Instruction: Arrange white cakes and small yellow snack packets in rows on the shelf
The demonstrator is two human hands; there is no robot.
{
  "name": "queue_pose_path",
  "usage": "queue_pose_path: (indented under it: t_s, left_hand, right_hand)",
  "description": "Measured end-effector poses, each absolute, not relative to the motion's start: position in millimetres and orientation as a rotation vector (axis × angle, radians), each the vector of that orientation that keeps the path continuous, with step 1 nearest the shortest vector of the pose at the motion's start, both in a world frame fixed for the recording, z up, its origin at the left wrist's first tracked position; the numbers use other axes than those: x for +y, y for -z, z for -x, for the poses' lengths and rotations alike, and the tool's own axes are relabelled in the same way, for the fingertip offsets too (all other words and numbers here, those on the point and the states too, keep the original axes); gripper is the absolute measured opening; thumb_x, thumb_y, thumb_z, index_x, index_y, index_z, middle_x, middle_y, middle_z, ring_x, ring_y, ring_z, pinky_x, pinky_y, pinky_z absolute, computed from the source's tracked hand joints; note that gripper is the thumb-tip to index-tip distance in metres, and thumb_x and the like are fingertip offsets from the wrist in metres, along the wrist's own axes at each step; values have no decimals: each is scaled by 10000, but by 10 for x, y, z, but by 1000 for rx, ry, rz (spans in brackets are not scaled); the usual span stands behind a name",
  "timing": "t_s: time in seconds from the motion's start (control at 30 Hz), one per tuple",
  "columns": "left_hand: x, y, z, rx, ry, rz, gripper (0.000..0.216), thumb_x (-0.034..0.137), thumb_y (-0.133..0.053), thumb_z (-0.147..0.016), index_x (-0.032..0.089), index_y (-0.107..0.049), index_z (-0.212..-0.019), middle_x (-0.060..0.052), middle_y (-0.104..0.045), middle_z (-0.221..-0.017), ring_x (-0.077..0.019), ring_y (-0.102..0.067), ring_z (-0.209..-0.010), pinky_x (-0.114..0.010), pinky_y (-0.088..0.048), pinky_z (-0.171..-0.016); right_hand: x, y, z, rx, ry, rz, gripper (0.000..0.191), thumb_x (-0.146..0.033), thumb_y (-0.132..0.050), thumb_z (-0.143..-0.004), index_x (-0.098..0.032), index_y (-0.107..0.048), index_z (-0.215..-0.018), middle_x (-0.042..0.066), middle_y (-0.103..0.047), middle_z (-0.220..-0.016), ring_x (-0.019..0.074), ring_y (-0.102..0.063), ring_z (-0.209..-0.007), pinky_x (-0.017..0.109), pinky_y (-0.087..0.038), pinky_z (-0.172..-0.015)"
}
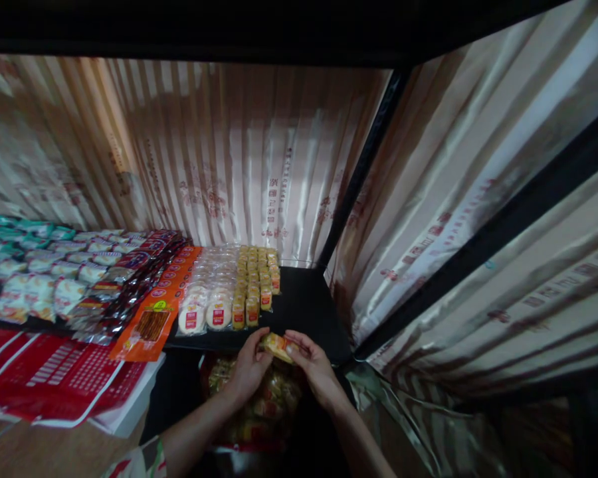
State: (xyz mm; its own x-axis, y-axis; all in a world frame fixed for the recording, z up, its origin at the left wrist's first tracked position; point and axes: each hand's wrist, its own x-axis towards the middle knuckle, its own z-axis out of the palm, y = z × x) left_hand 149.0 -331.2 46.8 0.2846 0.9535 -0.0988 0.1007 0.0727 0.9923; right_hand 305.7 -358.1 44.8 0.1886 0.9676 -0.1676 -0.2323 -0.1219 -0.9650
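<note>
My left hand (249, 366) and my right hand (315, 366) together hold a small yellow-orange wrapped snack (278, 345) between their fingertips, just in front of the black shelf (309, 312). Both hands are closed on it. Below the hands sits a clear bag (259, 405) full of similar yellow packets. On the shelf right ahead lie rows of small yellow packets (257, 279) and, to their left, rows of round white wrapped cakes (210, 295).
Further left on the shelf lie orange flat packs (155, 318), dark red packs (129, 279) and white-and-green packs (34, 265). A red-and-white printed box (54, 382) sits at lower left. Shiny striped curtain (239, 159) lines the back and right side, with a black frame post (363, 166).
</note>
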Motion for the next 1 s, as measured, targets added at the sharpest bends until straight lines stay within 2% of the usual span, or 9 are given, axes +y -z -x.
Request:
queue_pose_path:
  t_s: [0.1,0.27,0.4,0.57,0.77,1.0]
  left_hand:
    - [-3239,-444,-1585,1133,-969,-1269,436,197,-488,-757,117,-492,-1185,-135,-569,-1201,-182,-598,-997,-309,-478,-877]
    - [-3213,-320,-1710,1184,-959,-1329,517,65,-481,-683,151,-509,-1192,-105,-597,-1183,-179,-576,-1062,-332,-444,-938]
    - [-3210,-281,-1768,1140,-901,-1510,573,29,-454,-652,169,-518,-1205,-76,-602,-1189,-171,-540,-1128,-343,-377,-1030]
    - [-3128,-300,-1863,1125,-872,-1674,579,48,-421,-678,158,-484,-1243,-95,-571,-1221,-184,-520,-1148,-378,-369,-1042]
    - [-3103,-303,-1995,1260,-1034,-1794,502,147,-439,-765,113,-428,-1265,-158,-469,-1286,-243,-444,-1206,-405,-443,-953]
    - [-3048,-187,-2213,1210,-1045,-1814,367,190,-363,-847,120,-505,-1178,-154,-513,-1218,-216,-477,-1168,-405,-391,-1014]
  right_hand:
    - [-3557,-446,-3070,-846,-1239,1255,474,-441,-762,-576,-199,-648,-967,95,-664,-1075,238,-619,-1001,406,-454,-923]
    - [-3554,-274,-3065,-894,-1289,1285,548,-476,-787,-524,-210,-639,-981,78,-680,-1000,234,-626,-966,392,-465,-904]
    - [-3559,-227,-3125,-986,-1340,1324,485,-491,-731,-606,-214,-636,-993,70,-692,-968,227,-645,-900,384,-488,-849]
    - [-3511,-312,-3244,-1057,-1372,1299,379,-439,-686,-682,-218,-645,-988,66,-697,-1001,231,-645,-913,365,-490,-832]
    - [-3334,-245,-3380,-912,-1258,1338,382,-457,-716,-631,-210,-660,-916,69,-714,-922,246,-655,-883,364,-510,-792]
    - [-2969,-129,-3494,-812,-1120,1389,349,-422,-711,-607,-205,-653,-874,56,-713,-874,221,-662,-816,352,-519,-776]
